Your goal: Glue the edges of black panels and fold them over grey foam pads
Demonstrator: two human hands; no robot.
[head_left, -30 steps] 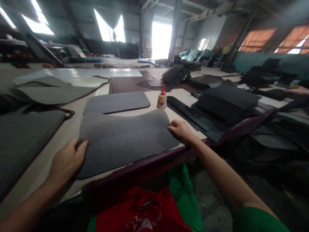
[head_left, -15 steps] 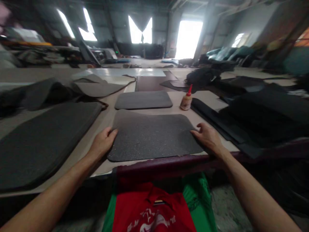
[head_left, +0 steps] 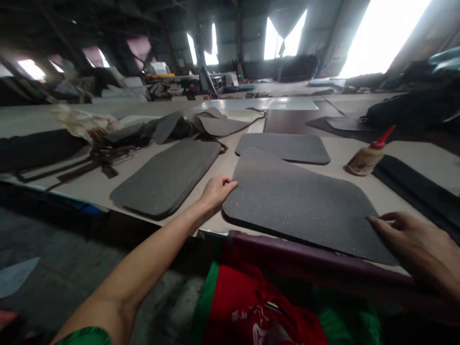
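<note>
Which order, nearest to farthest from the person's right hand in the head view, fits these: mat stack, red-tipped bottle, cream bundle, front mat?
1. Front mat: against the right hand.
2. Red-tipped bottle: beyond the hand, slightly left.
3. Mat stack: left of the front mat.
4. Cream bundle: farther left and back.

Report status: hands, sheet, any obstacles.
Left hand, right hand touching opposite edges. Near grey sheet between them, partly hiding another sheet. Red-tipped bottle beyond, apart from both hands.

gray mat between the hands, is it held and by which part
Yes, the gray mat is held by its opposite side edges: left hand at the left edge, right hand at the right.
</note>
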